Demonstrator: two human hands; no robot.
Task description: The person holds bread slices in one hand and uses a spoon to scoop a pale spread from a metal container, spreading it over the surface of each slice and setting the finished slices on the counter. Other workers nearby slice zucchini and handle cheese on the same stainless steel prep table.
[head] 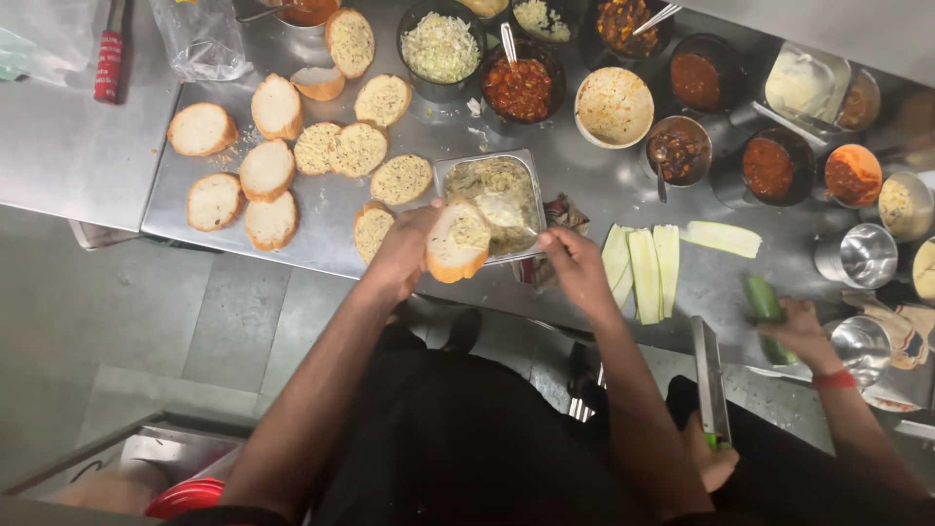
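My left hand (404,251) holds a cut bread slice (456,241), spread side up, at the counter's front edge. It hovers just in front of a small rectangular steel tray (440,173) of pale herb spread. My right hand (575,261) is to the right of the slice, fingers closed on a small spreading knife (503,210). The knife's pale blade reaches over the tray. Several more bread slices (268,168) lie face up on the steel counter (321,234) to the left, some coated with spread and some plain.
Bowls of red sauces (519,88), shredded cabbage (440,47) and other fillings line the back. Cucumber strips (643,263) lie at the right. A co-worker's hand (804,331) holds a cucumber (764,300); their other hand grips a big knife (710,380). A steel cup (867,255) is far right.
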